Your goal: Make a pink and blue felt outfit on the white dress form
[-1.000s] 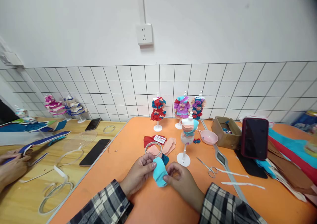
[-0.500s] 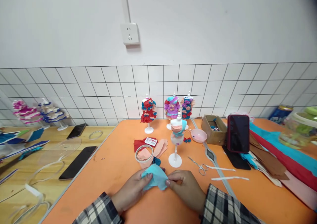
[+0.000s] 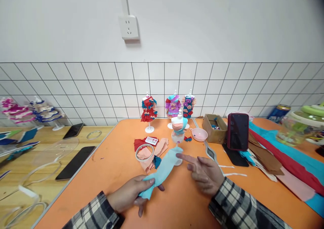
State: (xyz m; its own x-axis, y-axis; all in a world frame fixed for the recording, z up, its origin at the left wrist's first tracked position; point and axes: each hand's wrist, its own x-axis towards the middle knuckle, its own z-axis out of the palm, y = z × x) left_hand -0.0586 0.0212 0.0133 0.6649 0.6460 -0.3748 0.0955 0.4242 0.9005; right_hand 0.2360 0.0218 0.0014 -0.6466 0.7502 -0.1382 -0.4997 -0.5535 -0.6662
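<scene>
My left hand pinches the lower end of a light blue crepe-paper strip between thumb and fingers. The strip slants up and away to the right. My right hand has its index finger stretched out to the strip's far end, touching it or just beside it; the other fingers are loosely bent and apart. Behind the strip stands a small white dress form wrapped in peach and blue paper, its base partly covered. A roll of tape lies on peach crepe paper, near a dark teal scrap.
Decorated dress forms stand at the back, one in red. To the right are a pink dish, a cardboard box, a propped phone and long coloured paper strips. Another phone lies on the wooden table at left.
The blue paper, bunched between both hands before, now extends as a long strip. My right hand has moved up and right, opening from its pinch. The view has shifted slightly.
</scene>
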